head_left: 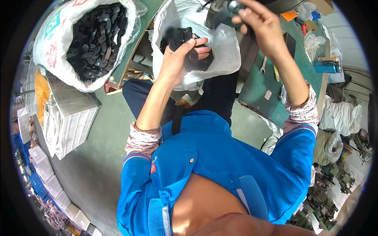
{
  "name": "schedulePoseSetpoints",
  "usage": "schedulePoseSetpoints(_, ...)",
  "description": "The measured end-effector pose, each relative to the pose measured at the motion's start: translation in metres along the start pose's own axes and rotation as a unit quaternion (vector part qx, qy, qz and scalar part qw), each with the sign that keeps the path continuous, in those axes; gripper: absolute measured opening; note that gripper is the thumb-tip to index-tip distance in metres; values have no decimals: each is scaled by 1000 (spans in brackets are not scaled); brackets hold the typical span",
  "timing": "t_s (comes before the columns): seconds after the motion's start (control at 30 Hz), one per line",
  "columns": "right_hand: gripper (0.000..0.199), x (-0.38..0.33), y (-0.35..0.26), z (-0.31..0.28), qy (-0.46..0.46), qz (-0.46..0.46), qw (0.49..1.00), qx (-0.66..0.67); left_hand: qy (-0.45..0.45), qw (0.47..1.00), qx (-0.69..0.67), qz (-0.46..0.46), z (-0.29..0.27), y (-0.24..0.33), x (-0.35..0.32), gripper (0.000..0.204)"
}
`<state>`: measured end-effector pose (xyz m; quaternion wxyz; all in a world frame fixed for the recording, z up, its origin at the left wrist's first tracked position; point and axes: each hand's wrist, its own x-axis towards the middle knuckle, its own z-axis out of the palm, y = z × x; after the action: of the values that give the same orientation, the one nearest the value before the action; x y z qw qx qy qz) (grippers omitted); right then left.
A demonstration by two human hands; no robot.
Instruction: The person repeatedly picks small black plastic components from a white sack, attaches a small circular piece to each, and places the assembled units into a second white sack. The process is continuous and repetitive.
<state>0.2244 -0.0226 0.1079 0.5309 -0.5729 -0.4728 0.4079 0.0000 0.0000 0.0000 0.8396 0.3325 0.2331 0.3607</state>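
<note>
Over a white plastic bag (228, 61) in front of me, my left hand (179, 55) is closed around several black plastic parts (177, 36). More dark parts lie in the bag below and beside the fingers, partly blurred. My right hand (262, 25) is raised at the top, fingers curled in beside the shiny round metal end (235, 5) of a dark machine (218, 11). A blurred black shape is by its fingertips, and I cannot make out what they grip. At the upper left stands a big white sack (51, 43) full of flat black parts with round ends (100, 45).
A green worktable (256, 88) at the right carries a wrench (263, 65), a small tag (268, 94) and a blue flask (327, 66). White crates (73, 114) stand on the floor at the left. Stuffed bags (340, 118) and machinery (325, 196) are at the far right.
</note>
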Motion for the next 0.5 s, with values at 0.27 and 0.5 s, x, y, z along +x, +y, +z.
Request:
schedulePoseSetpoints(0.27,18,64,-22,-12,-54,109,993,5,57,998,-37,1,8,-3,13,34)
schedulePoseSetpoints(0.5,59,-3,39,4,-94,106,989,31,61,991,-120,-5,-5,2,19,31)
